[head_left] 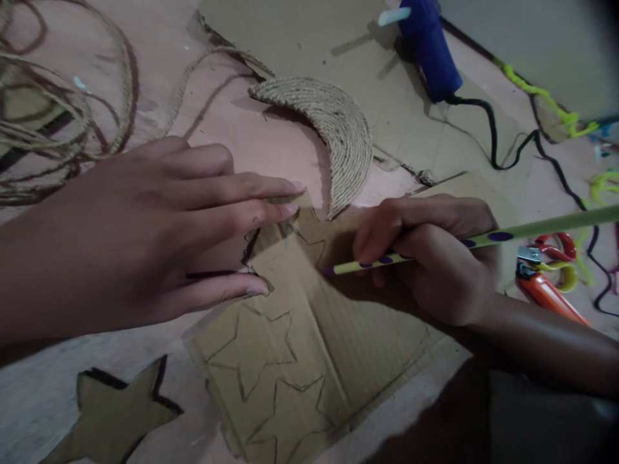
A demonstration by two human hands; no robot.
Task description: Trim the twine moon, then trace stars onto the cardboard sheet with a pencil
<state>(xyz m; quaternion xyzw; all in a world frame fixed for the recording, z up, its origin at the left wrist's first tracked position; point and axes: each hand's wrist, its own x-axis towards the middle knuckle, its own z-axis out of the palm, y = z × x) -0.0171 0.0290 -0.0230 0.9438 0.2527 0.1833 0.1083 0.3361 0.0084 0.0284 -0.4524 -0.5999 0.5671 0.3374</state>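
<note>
My left hand (207,206) lies with fingers stretched out and thumb apart, its fingertips resting on a piece of brown cardboard (372,335). In my right hand (430,258) is a light green pencil (532,225) with purple dots, its purplish tip touching the cardboard by a partly drawn star outline (309,241). Two more star outlines, an upper one (256,348) and a lower one (294,419), are drawn on the near part of the sheet. A cut-out cardboard star (113,412) lies at the lower left. Beyond my hands sits a crescent moon (348,129) covered in twine.
Loose coils of twine (97,96) lie at the upper left. A blue glue gun (430,51) with a black cord (491,122) rests on another cardboard sheet (309,38). An orange-handled cutter (546,293) and yellow-green string (546,96) are at the right.
</note>
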